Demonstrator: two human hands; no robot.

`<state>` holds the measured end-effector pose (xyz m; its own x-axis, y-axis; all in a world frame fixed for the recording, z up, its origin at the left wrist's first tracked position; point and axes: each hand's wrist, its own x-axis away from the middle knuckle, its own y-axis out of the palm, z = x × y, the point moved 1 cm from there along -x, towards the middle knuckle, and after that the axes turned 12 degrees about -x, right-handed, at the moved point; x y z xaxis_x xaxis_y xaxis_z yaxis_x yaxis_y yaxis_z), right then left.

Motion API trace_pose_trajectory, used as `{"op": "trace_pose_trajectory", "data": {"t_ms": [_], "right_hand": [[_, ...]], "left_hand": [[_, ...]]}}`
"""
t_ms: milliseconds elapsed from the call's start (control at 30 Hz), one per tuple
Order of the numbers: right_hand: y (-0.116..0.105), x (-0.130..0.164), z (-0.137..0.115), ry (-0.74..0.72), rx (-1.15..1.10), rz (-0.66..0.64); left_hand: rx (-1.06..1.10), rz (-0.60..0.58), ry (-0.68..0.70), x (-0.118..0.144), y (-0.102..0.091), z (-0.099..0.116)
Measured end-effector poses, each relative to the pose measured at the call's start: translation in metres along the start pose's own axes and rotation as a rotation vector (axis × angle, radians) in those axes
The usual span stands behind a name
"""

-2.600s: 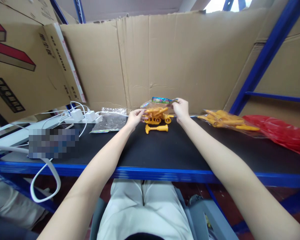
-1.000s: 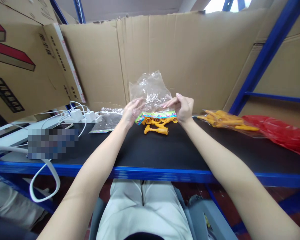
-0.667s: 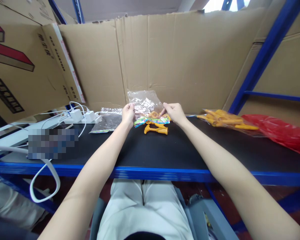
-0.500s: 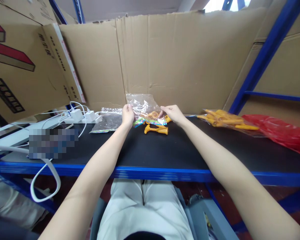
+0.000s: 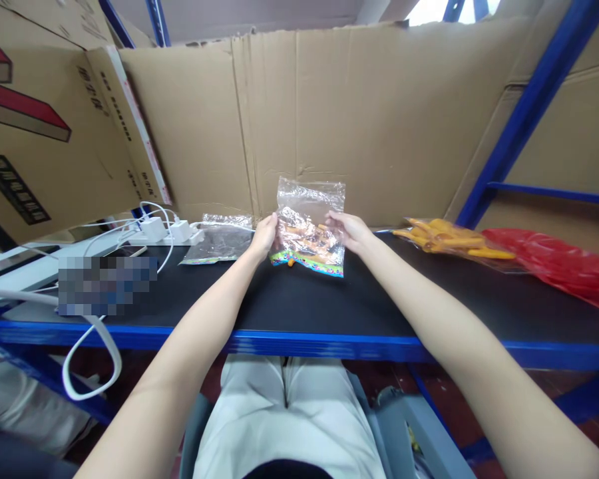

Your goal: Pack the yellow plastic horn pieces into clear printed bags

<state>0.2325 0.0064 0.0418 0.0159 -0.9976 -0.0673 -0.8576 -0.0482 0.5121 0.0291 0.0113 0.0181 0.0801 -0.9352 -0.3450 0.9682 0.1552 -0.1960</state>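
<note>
A clear plastic bag [image 5: 310, 199] with a colourful printed strip along its lower edge stands up between my hands. My left hand [image 5: 264, 238] is closed on its left edge. At the right edge, the fingers of my right hand [image 5: 348, 231] pinch the bag, partly behind the film. Orange plastic toy pieces [image 5: 309, 233] show through the film; whether they are inside or behind it I cannot tell. A small orange tip [image 5: 291, 262] pokes out by the printed strip. Just left of my left hand lies another clear bag [image 5: 214, 241], flat on the black tabletop.
A bag of orange plastic pieces [image 5: 444, 236] lies at the right, beside a red plastic bag [image 5: 554, 263]. White chargers and cables [image 5: 164, 229] crowd the left side. Cardboard [image 5: 379, 120] walls the back, and a blue rail [image 5: 324, 346] runs along the front edge.
The clear bag has been straightened and spread, its printed strip coming lower and nearer to me. It now covers the orange toy hammer that lay in front. My left hand has moved slightly right.
</note>
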Motion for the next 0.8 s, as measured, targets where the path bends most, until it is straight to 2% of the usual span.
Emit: {"op": "trace_pose_trajectory", "data": {"t_ms": [267,533,633,800], "right_hand": [[0.002,-0.006,0.007,-0.295,-0.026,0.135],[0.002,-0.003,0.015,-0.298,0.118,0.065],[-0.002,-0.007,0.017,-0.356,0.179,0.086],[-0.005,-0.009,0.017,-0.419,0.234,0.150]], "left_hand": [[0.021,0.018,-0.121,-0.003,-0.003,-0.003],[0.106,0.092,-0.013,-0.005,-0.007,-0.002],[0.110,0.075,0.019,-0.004,-0.007,-0.002],[0.136,0.065,-0.023,-0.003,-0.007,0.000]]}}
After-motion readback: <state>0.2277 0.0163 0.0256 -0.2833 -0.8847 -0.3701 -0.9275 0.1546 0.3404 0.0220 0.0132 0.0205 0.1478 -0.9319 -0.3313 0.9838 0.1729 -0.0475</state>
